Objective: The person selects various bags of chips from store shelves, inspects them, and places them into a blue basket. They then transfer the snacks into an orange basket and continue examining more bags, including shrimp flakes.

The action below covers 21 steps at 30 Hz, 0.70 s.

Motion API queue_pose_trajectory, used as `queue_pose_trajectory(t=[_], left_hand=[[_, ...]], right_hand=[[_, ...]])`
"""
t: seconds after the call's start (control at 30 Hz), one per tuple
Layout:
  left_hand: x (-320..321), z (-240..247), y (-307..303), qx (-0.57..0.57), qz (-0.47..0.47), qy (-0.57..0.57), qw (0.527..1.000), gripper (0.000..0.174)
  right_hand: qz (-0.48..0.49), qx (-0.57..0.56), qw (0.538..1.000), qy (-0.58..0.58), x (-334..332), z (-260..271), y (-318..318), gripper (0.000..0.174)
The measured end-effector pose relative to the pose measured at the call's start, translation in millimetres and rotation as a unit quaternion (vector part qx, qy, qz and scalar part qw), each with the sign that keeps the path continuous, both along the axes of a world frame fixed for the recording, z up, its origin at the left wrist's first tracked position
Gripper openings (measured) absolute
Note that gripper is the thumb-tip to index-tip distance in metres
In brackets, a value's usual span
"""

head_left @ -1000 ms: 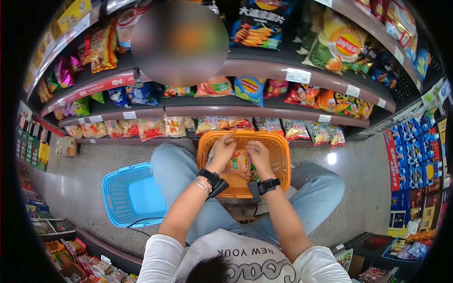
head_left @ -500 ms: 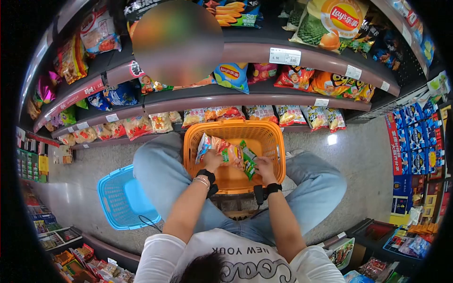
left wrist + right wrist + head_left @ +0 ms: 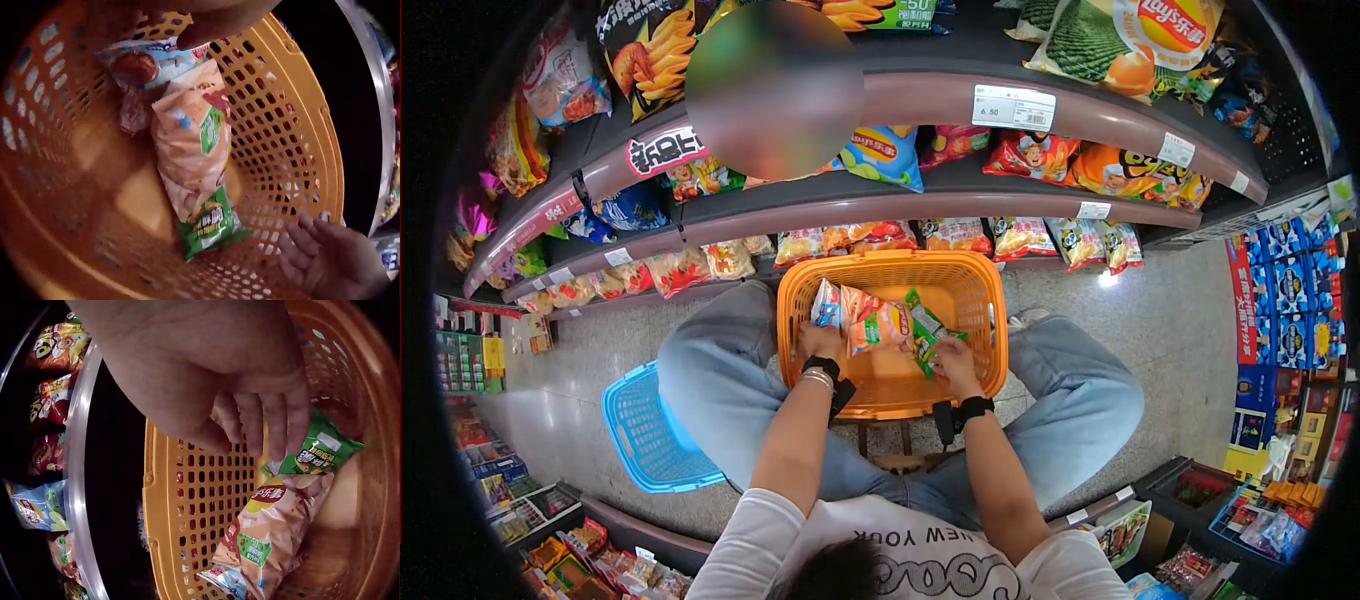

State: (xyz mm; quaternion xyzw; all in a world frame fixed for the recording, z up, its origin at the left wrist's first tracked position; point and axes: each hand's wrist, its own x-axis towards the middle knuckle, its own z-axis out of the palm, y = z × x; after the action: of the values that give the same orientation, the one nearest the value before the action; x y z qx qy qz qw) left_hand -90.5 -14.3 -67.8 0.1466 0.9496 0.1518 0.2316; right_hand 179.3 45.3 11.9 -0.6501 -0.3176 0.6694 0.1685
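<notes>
An orange basket (image 3: 890, 372) sits between the person's legs with three snack bags inside. A blue-and-white bag (image 3: 169, 65) lies at the left, a peach-coloured Lay's chip bag (image 3: 187, 147) in the middle and a green snack bag (image 3: 319, 450) at the right. The left hand (image 3: 818, 342) is by the basket's left wall, its thumb and fingers spread over the blue-and-white bag; basket mesh shows between them. Over the green bag is the right hand (image 3: 956, 362), fingers loosely extended, fingertips right at its edge, with nothing gripped.
A blue basket (image 3: 632, 425) stands on the floor at the left, partly behind the knee. Ahead, curved shelves (image 3: 920, 103) carry rows of chip bags. Blue packs (image 3: 1290, 300) hang at the right, and more snack racks stand behind on both sides.
Both hands were raised over the basket, then reached down to the bags inside. The left hand has since shifted left from the peach bag; the right hand stays by the green bag.
</notes>
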Motion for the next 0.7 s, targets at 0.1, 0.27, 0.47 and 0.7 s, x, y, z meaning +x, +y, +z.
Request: queue_pose_trajectory(t=[0.1, 0.27, 0.47, 0.7], left_hand=[[-6, -11, -2, -0.028, -0.025, -0.023, 0.999, 0.044], [1, -13, -3, -0.069, -0.074, 0.04, 0.994, 0.049], [1, 9, 0, -0.039, -0.096, -0.029, 0.994, 0.032], [3, 23, 0, 0.073, -0.08, -0.029, 0.994, 0.024]], right_hand=[[-0.002, -0.007, 1.0, 0.008, -3, 2, 0, 0.026], [0.011, -0.001, 1.0, 0.001, -5, 7, -1, 0.026], [0.015, 0.015, 1.0, 0.018, -3, 0, -6, 0.026], [0.04, 0.04, 0.998, 0.024, -2, -23, -4, 0.022]])
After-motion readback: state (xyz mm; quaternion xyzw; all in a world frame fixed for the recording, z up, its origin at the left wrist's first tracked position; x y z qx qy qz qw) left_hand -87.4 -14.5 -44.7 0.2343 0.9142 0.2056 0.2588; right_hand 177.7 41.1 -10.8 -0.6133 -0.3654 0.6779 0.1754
